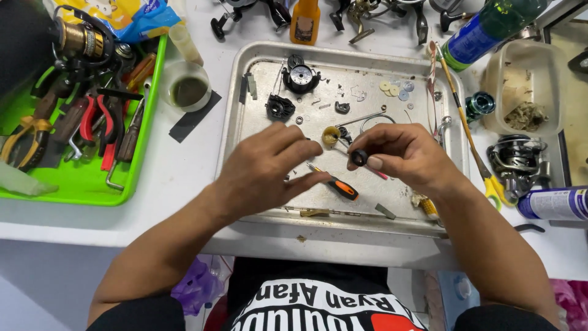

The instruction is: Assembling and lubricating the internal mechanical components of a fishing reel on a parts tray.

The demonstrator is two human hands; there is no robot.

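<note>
My right hand (401, 153) pinches a small black round part (359, 157) between thumb and fingers above a metal tray (245, 61). My left hand (266, 168) hovers beside it with fingers spread, holding nothing that I can see. Just below the hands lies a small screwdriver with an orange and black handle (340, 187). Farther back in the tray sit a black round reel part with a pale dial face (301, 76), a black cover piece (279, 108), a small yellow cup-shaped part (331, 136), a bent wire bail (367, 118), and several washers (396, 89) and tiny screws.
A green tray (79, 184) on the left holds pliers, screwdrivers and a fishing reel (79, 40). A cup of dark liquid (188, 91) stands beside it. On the right are a fishing reel (517, 160), a clear container (527, 86), a green bottle (484, 30), a spray can (554, 203) and scissors (496, 187).
</note>
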